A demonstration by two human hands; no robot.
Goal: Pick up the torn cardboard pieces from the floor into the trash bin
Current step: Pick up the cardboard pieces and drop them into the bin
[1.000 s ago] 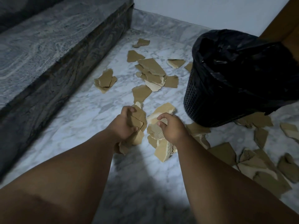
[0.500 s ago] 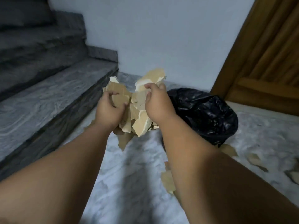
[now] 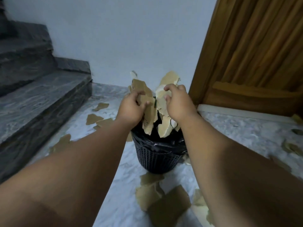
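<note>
Both my hands hold bunches of torn brown cardboard right over the black mesh trash bin [image 3: 157, 154], which is lined with a black bag. My left hand [image 3: 131, 108] grips one bunch of cardboard pieces [image 3: 148, 112] with curled fingers. My right hand [image 3: 177, 104] grips another bunch of pale pieces [image 3: 164, 126]; their lower ends hang into the bin's mouth. More torn pieces lie on the marble floor in front of the bin [image 3: 162, 197] and to its left [image 3: 96, 119].
Dark stone stairs [image 3: 41, 99] rise on the left. A wooden door [image 3: 255, 59] stands at the right, a pale wall behind the bin. Scattered cardboard scraps [image 3: 293, 148] lie on the floor at the right.
Both hands lifted the cardboard bunches off the floor and carried them right, over the bin. My view rose from the floor to the wall and door.
</note>
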